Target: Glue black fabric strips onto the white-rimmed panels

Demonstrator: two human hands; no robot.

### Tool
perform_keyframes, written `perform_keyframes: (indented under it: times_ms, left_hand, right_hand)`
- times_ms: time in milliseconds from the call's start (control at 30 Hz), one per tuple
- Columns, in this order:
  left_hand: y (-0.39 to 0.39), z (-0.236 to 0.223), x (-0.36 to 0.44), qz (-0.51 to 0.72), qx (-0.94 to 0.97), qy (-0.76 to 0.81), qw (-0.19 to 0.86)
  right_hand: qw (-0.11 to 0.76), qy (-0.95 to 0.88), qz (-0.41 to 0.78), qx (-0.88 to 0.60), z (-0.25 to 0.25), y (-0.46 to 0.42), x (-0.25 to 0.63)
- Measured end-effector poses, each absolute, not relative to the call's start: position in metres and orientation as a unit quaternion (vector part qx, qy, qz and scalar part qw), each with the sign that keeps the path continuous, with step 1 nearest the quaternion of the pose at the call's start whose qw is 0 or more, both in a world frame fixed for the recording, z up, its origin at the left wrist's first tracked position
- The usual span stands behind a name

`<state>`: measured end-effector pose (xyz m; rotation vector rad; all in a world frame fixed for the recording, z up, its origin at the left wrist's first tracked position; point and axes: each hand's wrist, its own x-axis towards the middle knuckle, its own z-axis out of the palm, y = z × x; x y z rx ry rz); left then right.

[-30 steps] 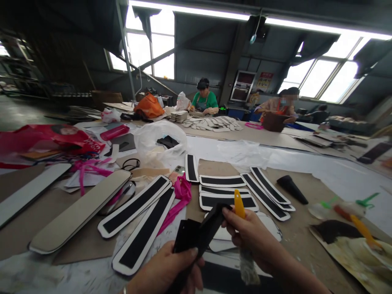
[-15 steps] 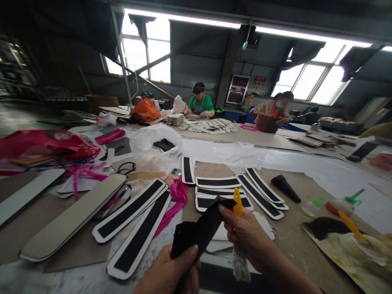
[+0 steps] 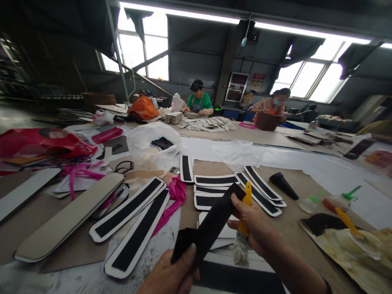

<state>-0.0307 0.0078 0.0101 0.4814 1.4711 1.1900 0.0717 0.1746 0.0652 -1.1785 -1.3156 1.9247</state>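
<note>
Left hand (image 3: 174,269): closed round the lower end of black strips (image 3: 214,226). Right hand (image 3: 255,220): thumb and fingers pinch the upper end, also gripping a yellow-handled brush (image 3: 246,204), bristles down. Strips slant between both hands, above white-edged panels (image 3: 131,210) on the worktable (image 3: 162,253). Held strips overlap near the left thumb; possibly more than two, count unclear.

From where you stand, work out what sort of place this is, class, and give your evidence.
Probably a workshop, judging by the repeated black-and-white strips, the yellow-handled brush and the heap of pale pieces.
</note>
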Motion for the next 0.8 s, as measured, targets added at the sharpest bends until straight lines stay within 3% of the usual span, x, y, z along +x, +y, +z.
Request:
perform_keyframes:
  times_ms: [267,367,533,733,800]
  left_hand:
    - [0.0,-0.014,-0.043,0.526,0.15,0.597,0.587]
    - [-0.002,-0.014,-0.054,0.563,0.11,0.58,0.578]
    - [0.002,0.014,-0.063,0.616,0.075,0.556,0.552]
    - [0.021,0.023,-0.043,0.62,0.135,0.505,0.585]
    - [0.024,0.018,-0.038,0.609,0.15,0.521,0.579]
  right_hand:
    - [0.324,-0.444,0.705,-0.449,0.076,0.196,0.08]
    - [0.296,-0.453,0.729,-0.421,0.088,0.209,0.092]
    - [0.187,-0.583,0.666,-0.426,0.099,0.23,0.126]
    - [-0.128,-0.753,0.578,-0.285,0.083,0.19,0.108]
    - [-0.168,-0.762,0.579,-0.238,0.076,0.171,0.094]
